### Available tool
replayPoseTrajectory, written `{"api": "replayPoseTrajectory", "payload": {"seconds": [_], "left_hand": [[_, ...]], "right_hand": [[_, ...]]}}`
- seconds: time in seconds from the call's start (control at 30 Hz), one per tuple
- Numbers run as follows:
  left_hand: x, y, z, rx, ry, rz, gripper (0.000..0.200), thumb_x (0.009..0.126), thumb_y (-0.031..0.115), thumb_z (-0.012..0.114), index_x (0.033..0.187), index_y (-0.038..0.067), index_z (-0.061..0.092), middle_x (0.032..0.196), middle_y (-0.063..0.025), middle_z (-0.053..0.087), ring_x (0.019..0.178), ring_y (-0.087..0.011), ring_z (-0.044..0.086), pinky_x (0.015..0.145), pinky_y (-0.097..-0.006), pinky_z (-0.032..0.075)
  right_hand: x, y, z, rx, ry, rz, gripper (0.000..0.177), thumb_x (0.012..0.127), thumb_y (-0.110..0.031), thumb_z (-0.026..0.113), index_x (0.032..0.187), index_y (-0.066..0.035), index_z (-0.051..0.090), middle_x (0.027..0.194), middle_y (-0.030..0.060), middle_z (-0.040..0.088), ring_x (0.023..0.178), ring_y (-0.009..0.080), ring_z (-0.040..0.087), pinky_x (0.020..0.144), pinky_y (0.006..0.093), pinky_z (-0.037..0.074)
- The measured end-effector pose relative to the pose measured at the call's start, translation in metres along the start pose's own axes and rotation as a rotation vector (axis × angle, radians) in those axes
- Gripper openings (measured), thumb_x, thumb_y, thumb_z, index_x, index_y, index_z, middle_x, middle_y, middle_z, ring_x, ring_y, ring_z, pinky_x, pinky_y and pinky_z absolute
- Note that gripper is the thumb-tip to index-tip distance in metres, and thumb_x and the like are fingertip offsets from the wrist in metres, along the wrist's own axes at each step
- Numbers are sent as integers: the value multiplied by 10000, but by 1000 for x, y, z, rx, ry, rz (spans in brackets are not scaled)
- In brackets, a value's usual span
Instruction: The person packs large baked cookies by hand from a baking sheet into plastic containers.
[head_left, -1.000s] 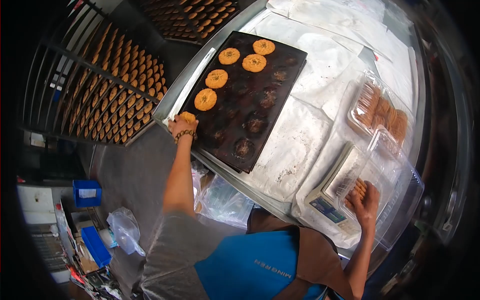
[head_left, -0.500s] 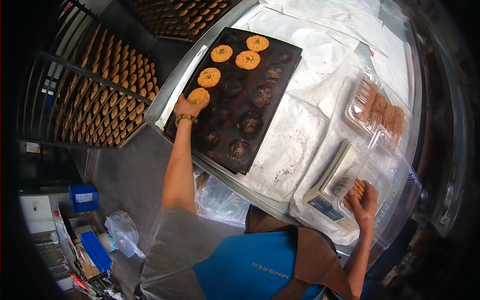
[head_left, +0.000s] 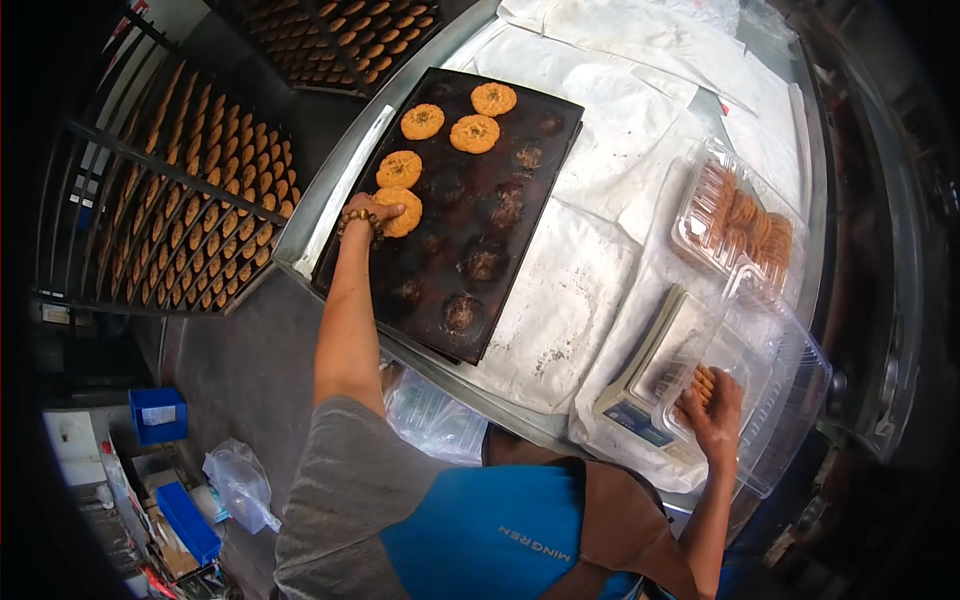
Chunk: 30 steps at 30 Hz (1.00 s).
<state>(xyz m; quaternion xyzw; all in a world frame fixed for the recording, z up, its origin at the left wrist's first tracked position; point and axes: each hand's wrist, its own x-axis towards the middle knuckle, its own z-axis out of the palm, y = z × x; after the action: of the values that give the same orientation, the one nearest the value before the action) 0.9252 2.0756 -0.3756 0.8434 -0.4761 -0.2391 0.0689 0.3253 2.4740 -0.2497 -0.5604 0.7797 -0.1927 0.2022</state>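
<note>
My left hand point(head_left: 368, 212), with a beaded bracelet at the wrist, grips a round orange cookie point(head_left: 402, 213) at the left edge of the black baking tray point(head_left: 450, 240). Several more cookies point(head_left: 423, 121) lie on the upper part of that tray. At the lower right, my right hand point(head_left: 716, 412) is closed around a stack of cookies point(head_left: 702, 384) inside an open clear plastic box point(head_left: 745, 350). Beneath the box is a scale point(head_left: 640, 408). A second clear box point(head_left: 735, 222), full of cookies, sits beyond it.
Racks of cookies point(head_left: 205, 200) stand at the left, with another point(head_left: 350, 40) at the top. The metal table edge point(head_left: 310, 215) runs beside the tray. Blue bins point(head_left: 158, 415) and a plastic bag point(head_left: 242, 482) are on the lower left.
The cookie at my left hand has shifted slightly relative to the tray, and more of it shows. My right hand stays at the stack. The whole view has shifted a little.
</note>
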Motion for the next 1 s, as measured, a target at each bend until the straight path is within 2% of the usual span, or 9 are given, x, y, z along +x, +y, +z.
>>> {"api": "replayPoseTrajectory", "payload": {"seconds": [0.1, 0.23, 0.37, 0.43, 0.53, 0.63, 0.7, 0.9, 1.0], "left_hand": [[13, 8, -7, -375, -169, 90, 780, 605, 419, 1015, 1145, -18, 661, 1077, -153, 738, 963, -231, 731, 833, -376, 608], [42, 36, -4, -587, -60, 204, 753, 625, 339, 1023, 1161, -10, 626, 974, -111, 737, 817, -198, 725, 735, -332, 610], [98, 48, 26, -232, 154, 46, 868, 664, 332, 1001, 1316, -72, 594, 1149, -213, 736, 1010, -292, 736, 840, -418, 615], [56, 86, -13, -64, -178, -173, 829, 700, 429, 957, 1338, 7, 637, 1336, -193, 681, 1171, -331, 695, 956, -459, 589], [75, 82, 14, 347, 82, 34, 1079, 700, 571, 911, 1558, 141, 419, 1639, -148, 391, 1514, -322, 375, 1228, -472, 371], [61, 77, 7, 20, -44, -349, 1045, 685, 572, 924, 1531, 152, 476, 1565, -165, 492, 1411, -345, 519, 1116, -467, 505], [31, 85, -3, -144, -19, -385, 977, 680, 517, 948, 1471, 108, 547, 1544, -171, 511, 1338, -328, 589, 1051, -434, 556], [55, 77, 4, -302, -81, -278, 931, 634, 432, 994, 1385, 33, 615, 1292, -214, 701, 1183, -290, 701, 954, -420, 593], [72, 67, 20, -311, -97, 8, 842, 607, 322, 1018, 1295, 6, 650, 1190, -165, 745, 1067, -285, 736, 904, -417, 601]], "right_hand": [[0, -2, 0, 32, 11, 29, 599, 891, -359, 783, 1294, 38, 586, 1200, 242, 612, 1150, 411, 547, 1019, 490, 440], [0, -3, -2, 14, 3, 16, 604, 884, -361, 788, 1289, 39, 586, 1202, 242, 612, 1143, 412, 549, 1016, 489, 441], [1, -2, -1, 6, 7, 3, 602, 868, -353, 798, 1276, 35, 587, 1183, 243, 610, 1131, 412, 550, 994, 491, 448], [-2, -2, 0, 43, 40, 26, 584, 854, -323, 798, 1270, 28, 586, 1161, 239, 609, 1100, 416, 548, 979, 492, 447], [0, 11, 4, -4, 26, -29, 609, 801, -326, 813, 1255, 10, 587, 1154, 217, 610, 1086, 424, 526, 968, 498, 435], [1, 7, 2, -23, 40, -103, 613, 801, -371, 805, 1224, 19, 595, 1141, 212, 620, 1072, 412, 537, 948, 511, 448], [1, -1, 1, -9, 43, -78, 579, 781, -325, 821, 1193, 7, 587, 1108, 209, 622, 1059, 422, 534, 944, 506, 440], [20, -6, 4, 0, 27, -96, 580, 783, -317, 820, 1200, 9, 582, 1105, 208, 613, 1058, 420, 533, 942, 503, 438], [13, -7, -1, 6, 14, -79, 580, 786, -315, 817, 1205, 9, 580, 1103, 208, 608, 1058, 419, 533, 941, 503, 438]]}}
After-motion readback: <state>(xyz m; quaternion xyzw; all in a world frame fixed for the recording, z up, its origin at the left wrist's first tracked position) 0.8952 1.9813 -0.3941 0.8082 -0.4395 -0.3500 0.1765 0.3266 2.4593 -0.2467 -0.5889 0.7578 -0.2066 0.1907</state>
